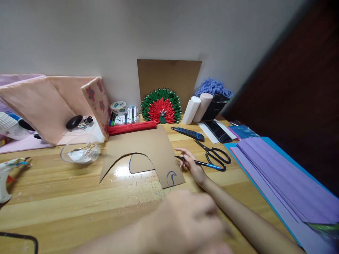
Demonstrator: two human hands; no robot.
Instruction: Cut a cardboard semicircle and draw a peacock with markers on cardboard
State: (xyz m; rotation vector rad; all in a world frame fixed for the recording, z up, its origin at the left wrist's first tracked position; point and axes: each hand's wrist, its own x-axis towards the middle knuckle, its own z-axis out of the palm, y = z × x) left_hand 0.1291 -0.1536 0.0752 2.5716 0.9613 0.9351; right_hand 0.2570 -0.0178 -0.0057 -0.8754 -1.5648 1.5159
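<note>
My right hand (191, 163) rests on the wooden table (66, 204) just right of a brown cardboard sheet (148, 146). Its fingers are pinched on a black and blue pen (205, 163) that points left toward the cardboard edge. The cardboard has an arch-shaped piece cut out of its lower side and a small blue drawn curl (171, 178) near its bottom right corner. My left hand (185, 220) is low in the foreground, close to the camera and smeared by motion, so its fingers cannot be read.
Black scissors (215, 155), a blue utility knife (188, 133) and a black phone (218, 131) lie right of the cardboard. Purple and blue paper sheets (286, 176) fill the right side. A glass bowl (81, 151) and glue gun (7, 173) lie left. A green-red paper fan craft (161, 106), markers (124, 116) and a red roll (132, 127) stand at the back.
</note>
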